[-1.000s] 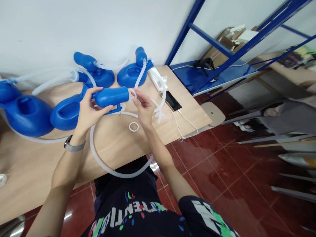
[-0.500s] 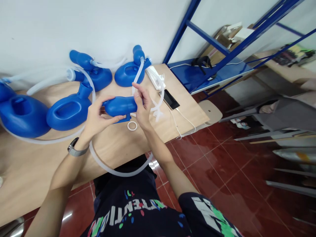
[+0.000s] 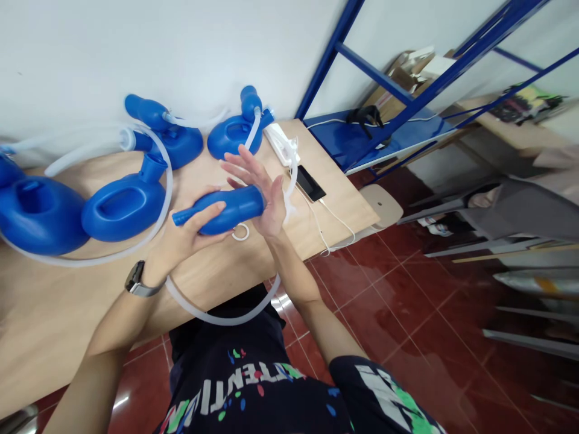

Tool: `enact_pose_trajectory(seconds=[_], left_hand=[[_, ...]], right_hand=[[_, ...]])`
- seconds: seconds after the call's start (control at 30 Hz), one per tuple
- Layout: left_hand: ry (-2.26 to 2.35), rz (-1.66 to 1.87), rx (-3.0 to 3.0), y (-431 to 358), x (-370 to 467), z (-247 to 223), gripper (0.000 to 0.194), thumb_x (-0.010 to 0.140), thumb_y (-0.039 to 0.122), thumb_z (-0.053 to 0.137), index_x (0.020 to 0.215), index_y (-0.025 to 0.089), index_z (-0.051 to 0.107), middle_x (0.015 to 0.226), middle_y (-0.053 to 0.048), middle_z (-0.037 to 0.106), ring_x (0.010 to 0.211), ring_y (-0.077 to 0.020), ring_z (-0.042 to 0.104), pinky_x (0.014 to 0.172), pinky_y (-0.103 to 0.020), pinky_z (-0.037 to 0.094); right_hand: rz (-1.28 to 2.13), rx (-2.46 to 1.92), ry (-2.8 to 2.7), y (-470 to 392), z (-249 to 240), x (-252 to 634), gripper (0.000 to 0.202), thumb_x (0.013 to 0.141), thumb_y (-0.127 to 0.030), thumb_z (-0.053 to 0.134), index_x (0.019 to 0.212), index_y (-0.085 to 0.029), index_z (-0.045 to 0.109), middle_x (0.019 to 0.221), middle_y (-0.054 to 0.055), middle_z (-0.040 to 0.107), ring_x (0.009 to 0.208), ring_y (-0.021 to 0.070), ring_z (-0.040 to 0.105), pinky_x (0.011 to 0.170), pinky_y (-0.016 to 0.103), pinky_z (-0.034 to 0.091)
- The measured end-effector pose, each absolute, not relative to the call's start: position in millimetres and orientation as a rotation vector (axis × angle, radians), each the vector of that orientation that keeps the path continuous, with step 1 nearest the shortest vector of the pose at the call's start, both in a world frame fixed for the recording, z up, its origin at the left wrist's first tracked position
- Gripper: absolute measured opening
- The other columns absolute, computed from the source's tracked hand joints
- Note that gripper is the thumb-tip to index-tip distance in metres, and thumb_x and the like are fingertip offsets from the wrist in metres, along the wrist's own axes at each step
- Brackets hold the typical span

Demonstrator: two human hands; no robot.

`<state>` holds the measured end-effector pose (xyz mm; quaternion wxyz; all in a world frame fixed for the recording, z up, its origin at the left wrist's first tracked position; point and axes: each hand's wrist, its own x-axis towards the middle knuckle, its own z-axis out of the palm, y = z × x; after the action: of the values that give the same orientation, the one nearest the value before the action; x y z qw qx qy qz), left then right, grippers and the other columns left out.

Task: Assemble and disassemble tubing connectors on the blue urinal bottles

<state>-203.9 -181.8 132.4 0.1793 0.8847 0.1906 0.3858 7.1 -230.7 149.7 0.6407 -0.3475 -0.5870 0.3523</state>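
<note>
My left hand [image 3: 187,238] is wrapped around a hollow blue plastic piece [image 3: 235,211], which has a narrow spout at its left end and a wide end at the right. Against that wide end presses the palm of my right hand [image 3: 269,205], its fingers stretched out and spread. Just below the blue piece, a white ring [image 3: 240,232] lies on the wooden table [image 3: 217,265]. A blue bottle with a handle opening [image 3: 124,205] stands to the left of my hands. Translucent tubing [image 3: 212,316] hangs in a loop below the table's front edge.
Further blue bottles [image 3: 43,214] with tubes stand along the wall, including a bottle [image 3: 228,138] behind my right hand. A white power strip [image 3: 281,144] and a phone [image 3: 308,182] with a cable lie at the right. Beyond are a stool [image 3: 382,205] and a blue metal rack [image 3: 337,141].
The blue piece has turned, so its spout now points left and slightly down. My right hand has opened from a grip into a flat palm at its wide end.
</note>
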Motion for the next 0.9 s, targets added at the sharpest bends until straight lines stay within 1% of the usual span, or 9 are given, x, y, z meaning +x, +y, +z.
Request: enact_pose_trajectory(seconds=[0.1, 0.23, 0.33, 0.4, 0.43, 0.5, 0.67, 0.77, 0.9], left_hand=[[0.462, 1.038, 2.522, -174, -205, 136, 0.051, 0.094, 0.052, 0.081, 0.138, 0.038, 0.061, 0.153, -0.007, 0.063, 0.143, -0.0341, 0.063, 0.119, -0.059, 0.054], [0.706, 0.746, 2.428, -145, -215, 133, 0.079, 0.082, 0.069, 0.084, 0.146, 0.031, 0.059, 0.144, -0.010, 0.069, 0.128, -0.0362, 0.072, 0.113, -0.054, 0.058], [0.975, 0.766, 2.305, -125, -230, 116, 0.097, 0.078, 0.069, 0.087, 0.156, 0.027, 0.048, 0.134, -0.012, 0.071, 0.108, -0.0342, 0.078, 0.104, -0.053, 0.062], [0.997, 0.760, 2.231, -118, -241, 97, 0.108, 0.080, 0.065, 0.087, 0.163, 0.023, 0.033, 0.120, -0.012, 0.071, 0.089, -0.0296, 0.080, 0.091, -0.049, 0.066], [0.994, 0.719, 2.199, -117, -245, 86, 0.112, 0.081, 0.064, 0.087, 0.164, 0.020, 0.027, 0.111, -0.010, 0.071, 0.080, -0.0274, 0.078, 0.084, -0.047, 0.067], [1.004, 0.656, 2.152, -119, -250, 67, 0.112, 0.082, 0.063, 0.087, 0.162, 0.019, 0.024, 0.101, -0.006, 0.068, 0.072, -0.0248, 0.076, 0.073, -0.043, 0.067], [1.098, 0.444, 1.918, -131, -244, 47, 0.099, 0.084, 0.066, 0.083, 0.155, 0.025, 0.028, 0.101, -0.006, 0.067, 0.062, -0.0200, 0.070, 0.056, -0.036, 0.062], [1.155, 0.318, 1.930, -135, -241, 46, 0.090, 0.088, 0.073, 0.075, 0.154, 0.025, 0.038, 0.109, -0.008, 0.071, 0.071, -0.0227, 0.073, 0.069, -0.041, 0.065], [1.136, 0.376, 2.190, -136, -245, 47, 0.087, 0.088, 0.079, 0.069, 0.155, 0.025, 0.054, 0.139, -0.013, 0.068, 0.116, -0.0344, 0.072, 0.107, -0.050, 0.057]], right_hand=[[0.858, -0.868, -1.346, -227, 129, 10, 0.082, 0.107, -0.080, 0.009, 0.166, -0.032, 0.040, 0.153, 0.008, 0.063, 0.143, 0.0266, 0.064, 0.121, 0.051, 0.053], [0.805, -1.182, -1.442, -238, 85, 19, 0.068, 0.112, -0.070, 0.031, 0.168, -0.031, 0.039, 0.152, 0.011, 0.063, 0.140, 0.0260, 0.065, 0.118, 0.050, 0.057], [0.510, -1.518, -1.534, -267, 56, 42, 0.059, 0.110, -0.058, 0.053, 0.161, -0.029, 0.050, 0.151, 0.013, 0.064, 0.140, 0.0296, 0.063, 0.123, 0.054, 0.051], [0.168, -1.736, -1.501, -290, 41, 65, 0.041, 0.110, -0.049, 0.054, 0.139, -0.024, 0.070, 0.137, 0.016, 0.069, 0.133, 0.0336, 0.064, 0.121, 0.059, 0.050], [0.068, -1.826, -1.486, -301, 34, 77, 0.036, 0.110, -0.045, 0.055, 0.134, -0.023, 0.073, 0.133, 0.017, 0.069, 0.130, 0.0346, 0.064, 0.119, 0.060, 0.051], [-0.093, -1.930, -1.463, -318, 21, 101, 0.033, 0.108, -0.042, 0.058, 0.131, -0.023, 0.074, 0.134, 0.019, 0.065, 0.130, 0.0361, 0.061, 0.116, 0.062, 0.052], [-0.273, -1.944, -1.583, -332, -3, 133, 0.034, 0.107, -0.040, 0.063, 0.132, -0.020, 0.074, 0.150, 0.022, 0.053, 0.146, 0.0407, 0.046, 0.119, 0.067, 0.048], [-0.206, -1.882, -1.639, -326, -6, 129, 0.033, 0.108, -0.039, 0.062, 0.134, -0.022, 0.073, 0.151, 0.019, 0.054, 0.148, 0.0395, 0.047, 0.122, 0.068, 0.047], [0.000, -1.730, -1.695, -309, -2, 95, 0.034, 0.111, -0.039, 0.058, 0.139, -0.025, 0.070, 0.142, 0.015, 0.064, 0.138, 0.0328, 0.059, 0.120, 0.060, 0.053]])
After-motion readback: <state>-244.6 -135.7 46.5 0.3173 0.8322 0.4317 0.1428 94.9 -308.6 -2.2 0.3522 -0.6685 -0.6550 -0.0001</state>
